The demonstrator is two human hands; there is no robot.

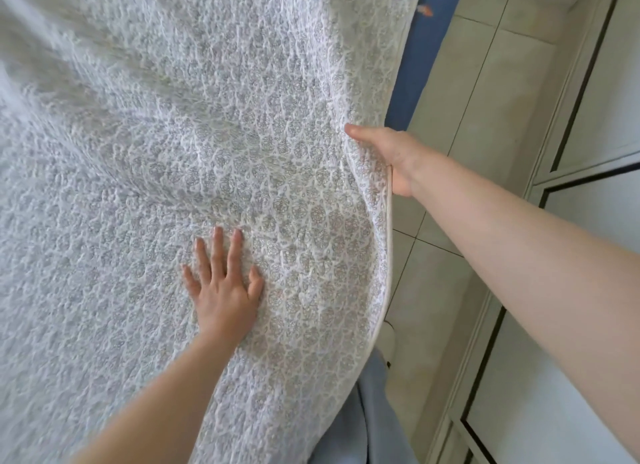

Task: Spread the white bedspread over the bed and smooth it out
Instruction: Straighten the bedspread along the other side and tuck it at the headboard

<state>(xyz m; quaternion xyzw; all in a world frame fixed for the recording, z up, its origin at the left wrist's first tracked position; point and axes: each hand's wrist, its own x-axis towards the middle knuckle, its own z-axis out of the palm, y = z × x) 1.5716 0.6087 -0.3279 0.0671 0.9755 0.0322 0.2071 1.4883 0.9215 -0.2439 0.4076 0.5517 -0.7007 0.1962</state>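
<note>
The white quilted bedspread [173, 134] with a grey floral pattern covers most of the bed and fills the left and middle of the view. My left hand [223, 287] lies flat on it with fingers spread, pressing the cloth near its right side. My right hand [391, 158] grips the bedspread's piped right edge, thumb on top and fingers hidden under the cloth, lifting that edge off the bed. Broad soft folds run across the cloth toward the far left. A strip of blue sheet [415, 65] shows beyond the lifted edge.
Pale floor tiles [485, 99] lie to the right of the bed. White wardrobe doors with dark trim [595, 221] stand along the right side. Light blue cloth of my clothing [370, 418] shows at the bottom, beside the bed edge.
</note>
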